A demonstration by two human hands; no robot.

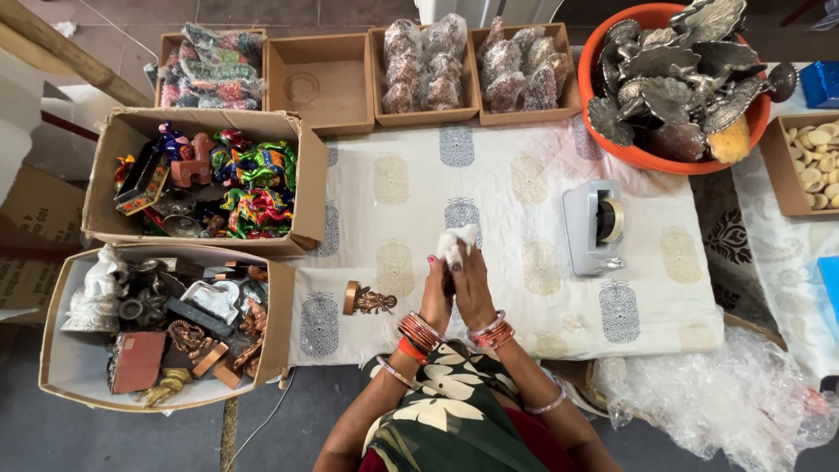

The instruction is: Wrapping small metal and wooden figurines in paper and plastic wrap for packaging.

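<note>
Both hands, left hand (436, 295) and right hand (473, 288), clenched together around a white wrapped bundle (457, 240) above the printed cloth (524, 227); loose wrap could slip, dropping it near the copper figurine (370, 301).

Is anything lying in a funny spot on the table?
Only a small brown figurine, lying alone on the white cloth beside the left hand, while the others sit in boxes. Both hands, the right hand too, hold a white wrap.
</note>
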